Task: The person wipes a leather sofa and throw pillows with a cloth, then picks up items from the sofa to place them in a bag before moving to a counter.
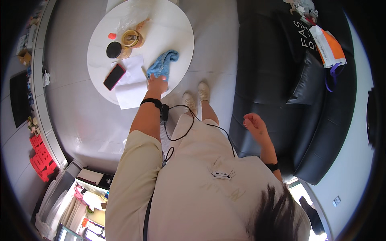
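A crumpled blue cloth (164, 64) lies on the right part of a round white table (177, 24). At the cloth's near end, my left hand (157, 84) is closed on it, close to the table's edge. Left of that hand are white paper sheets (130, 82), one hanging past the near edge, and a dark-screened phone (115, 76) with a reddish rim. My right hand (254, 123) is raised in front of the black sofa, away from the table. Its fingers curl together with nothing visible in them.
Farther back on the table stand a black-lidded jar (114, 50), a gold-lidded jar (131, 38) and a small red cap (112, 36), near clear plastic wrap. A black sofa (261, 72) holds cushions and an orange-and-white bag (329, 46). A black cable (189, 130) hangs before my body.
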`<state>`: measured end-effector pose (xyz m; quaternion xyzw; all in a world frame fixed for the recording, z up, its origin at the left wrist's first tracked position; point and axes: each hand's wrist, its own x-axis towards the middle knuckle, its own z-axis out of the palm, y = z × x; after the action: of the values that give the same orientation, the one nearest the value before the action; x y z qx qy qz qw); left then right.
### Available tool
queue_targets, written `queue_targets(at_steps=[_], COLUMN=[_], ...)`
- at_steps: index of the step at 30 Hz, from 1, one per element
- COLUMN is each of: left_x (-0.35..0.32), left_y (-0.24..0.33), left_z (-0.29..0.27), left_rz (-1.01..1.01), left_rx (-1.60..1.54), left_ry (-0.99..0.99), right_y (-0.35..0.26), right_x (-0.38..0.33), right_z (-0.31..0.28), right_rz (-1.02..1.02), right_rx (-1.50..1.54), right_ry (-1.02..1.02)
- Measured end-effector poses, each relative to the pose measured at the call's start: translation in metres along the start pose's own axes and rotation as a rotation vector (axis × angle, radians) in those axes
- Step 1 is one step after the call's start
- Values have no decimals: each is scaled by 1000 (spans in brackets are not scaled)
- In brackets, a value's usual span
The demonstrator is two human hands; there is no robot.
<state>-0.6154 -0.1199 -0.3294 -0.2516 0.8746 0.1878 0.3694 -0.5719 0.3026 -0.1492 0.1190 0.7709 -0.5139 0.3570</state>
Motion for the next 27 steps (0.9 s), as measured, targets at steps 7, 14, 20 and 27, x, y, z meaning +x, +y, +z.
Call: queue_targets(at_steps=[7,14,20,27], left_x=[31,12,-106,-166], left_y=[15,29,95,119], left_z=[-13,-48,-101,-93], left_rz=[-52,-12,374,639], left_rx=[140,-649,-1757,-1384], left_ry=[108,379,-120,-442], right_y=[2,-23,-73,-110], right_x=[19,37,62,67], right_z=[-3,6,37,77], right_rz=[37,9,-413,-444], right_rx=[68,68,-64,-55], right_ry=[26,-22,-28,-60])
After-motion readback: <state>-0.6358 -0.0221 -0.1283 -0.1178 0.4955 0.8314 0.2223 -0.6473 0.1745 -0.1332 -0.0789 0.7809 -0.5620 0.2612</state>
